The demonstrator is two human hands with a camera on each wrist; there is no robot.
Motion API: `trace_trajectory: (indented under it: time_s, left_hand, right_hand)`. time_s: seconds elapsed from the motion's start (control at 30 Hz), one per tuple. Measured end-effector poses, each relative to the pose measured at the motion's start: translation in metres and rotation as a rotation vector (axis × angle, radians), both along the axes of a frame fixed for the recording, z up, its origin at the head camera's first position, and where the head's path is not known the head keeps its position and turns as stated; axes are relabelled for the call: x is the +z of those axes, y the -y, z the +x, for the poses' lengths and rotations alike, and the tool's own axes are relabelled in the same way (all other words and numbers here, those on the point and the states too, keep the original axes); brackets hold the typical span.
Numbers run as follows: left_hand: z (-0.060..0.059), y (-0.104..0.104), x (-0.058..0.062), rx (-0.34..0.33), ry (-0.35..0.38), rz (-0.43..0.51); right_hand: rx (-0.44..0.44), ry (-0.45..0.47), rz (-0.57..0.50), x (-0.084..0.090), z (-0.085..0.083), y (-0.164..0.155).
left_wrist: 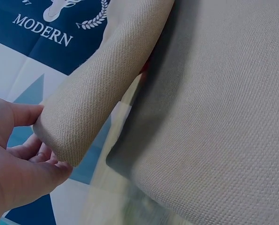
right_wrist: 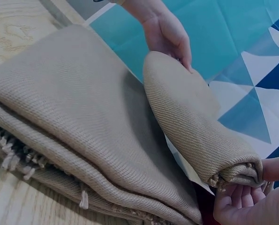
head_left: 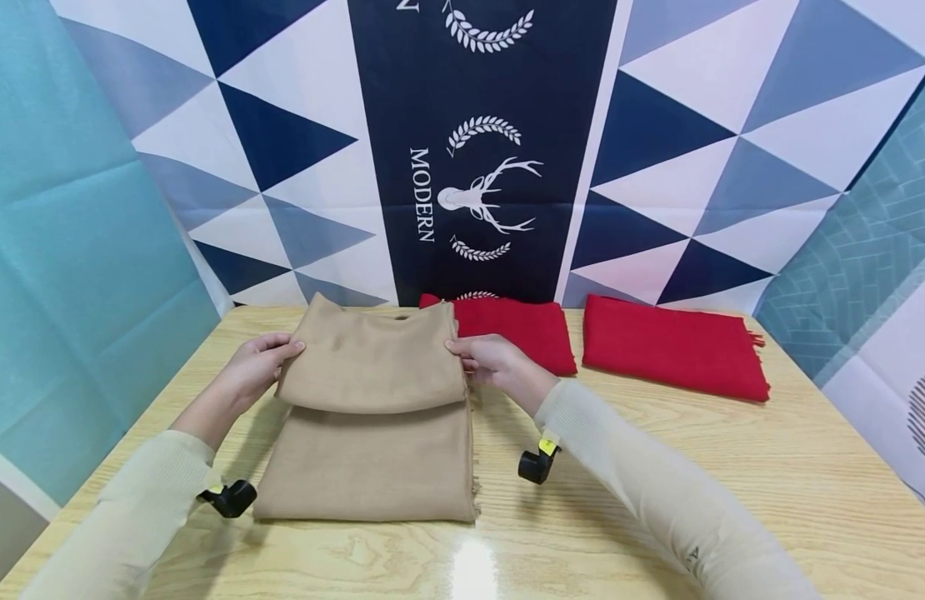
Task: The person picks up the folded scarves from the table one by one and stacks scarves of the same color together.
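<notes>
A beige fringed scarf (head_left: 372, 467), folded into a flat layered rectangle, lies on the table between my hands. Its far section (head_left: 372, 358) is raised off the table, sagging a little in the middle. My left hand (head_left: 262, 365) pinches the left side of that raised section between thumb and fingers. On the right side, my right hand (head_left: 496, 360) grips it the same way. In the right wrist view, fringe (right_wrist: 31, 157) hangs from the layered edge, and the raised part (right_wrist: 200, 126) curves over between both hands. Whether both parts are one piece, I cannot tell.
Behind my right hand lies a folded red cloth (head_left: 515, 329), partly hidden by the beige one. Another folded red scarf (head_left: 672, 346) with fringe sits farther right on the wooden table (head_left: 582, 517). A patterned cloth backdrop (head_left: 477, 167) rises along the far edge.
</notes>
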State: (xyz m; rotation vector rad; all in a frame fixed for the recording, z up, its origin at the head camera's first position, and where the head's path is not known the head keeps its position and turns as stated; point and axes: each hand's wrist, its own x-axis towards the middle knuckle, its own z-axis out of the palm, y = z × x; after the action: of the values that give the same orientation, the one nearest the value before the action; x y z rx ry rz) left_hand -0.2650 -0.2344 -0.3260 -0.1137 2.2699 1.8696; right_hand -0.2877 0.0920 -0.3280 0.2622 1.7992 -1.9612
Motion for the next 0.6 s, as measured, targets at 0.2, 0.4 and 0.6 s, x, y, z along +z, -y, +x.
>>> trace_trajectory:
  time_s: [0.2,0.4,0.6]
  left_hand:
    - [0.001,0.006,-0.004,-0.034,-0.045,0.057]
    - [0.005,0.001,-0.002,-0.029,-0.021,-0.003]
    - [0.01,-0.003,0.0,-0.031,-0.01,0.01]
  right_hand:
    - [0.022,-0.019,-0.021,-0.002,0.002,-0.001]
    - [0.037,-0.024,-0.042,-0.002,0.005,-0.003]
    - [0.04,-0.029,-0.036,-0.002,0.008,-0.006]
